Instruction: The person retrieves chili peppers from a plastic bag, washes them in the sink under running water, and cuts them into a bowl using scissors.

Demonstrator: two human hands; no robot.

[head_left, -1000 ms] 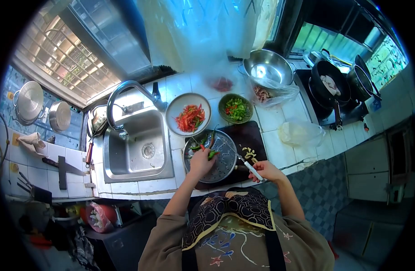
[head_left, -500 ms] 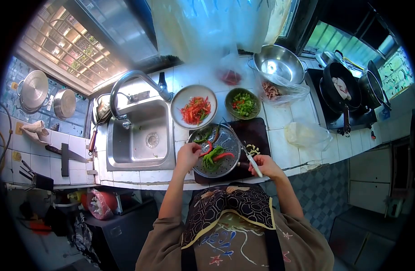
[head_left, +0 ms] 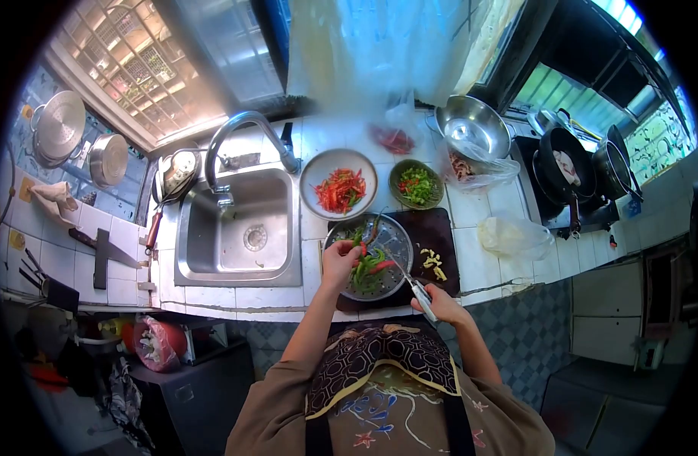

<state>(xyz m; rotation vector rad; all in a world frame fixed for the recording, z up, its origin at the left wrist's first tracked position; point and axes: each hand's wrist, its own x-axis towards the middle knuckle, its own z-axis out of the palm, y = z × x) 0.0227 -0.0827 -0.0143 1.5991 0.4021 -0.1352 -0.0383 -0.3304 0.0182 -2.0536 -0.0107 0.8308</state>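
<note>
A round perforated metal tray (head_left: 398, 239) lies partly over a dark cutting board (head_left: 444, 228). Green peppers (head_left: 362, 275) and red chilies (head_left: 381, 267) are piled in it. Above the tray's left side, my left hand (head_left: 338, 263) is closed, its fingertips pinching what looks like a red chili (head_left: 364, 248). My right hand (head_left: 442, 305) grips a white-handled knife (head_left: 423, 298) at the tray's lower right. The knife's blade points up and left, over the tray's rim. Chopped pale pieces, which look like garlic (head_left: 432, 263), lie on the board to the right.
Behind the tray stand a plate (head_left: 309, 199) of sliced red peppers and a bowl (head_left: 395, 195) of chopped green and red peppers. A sink (head_left: 183, 262) is at left. Plastic bags (head_left: 512, 235), a steel pot (head_left: 470, 125) and a stove with a wok (head_left: 550, 163) are at right.
My left hand has moved right, further over the peppers. My right hand has drawn the knife lower and turned it, uncovering more of the pale pieces. The camera view has shifted slightly.
</note>
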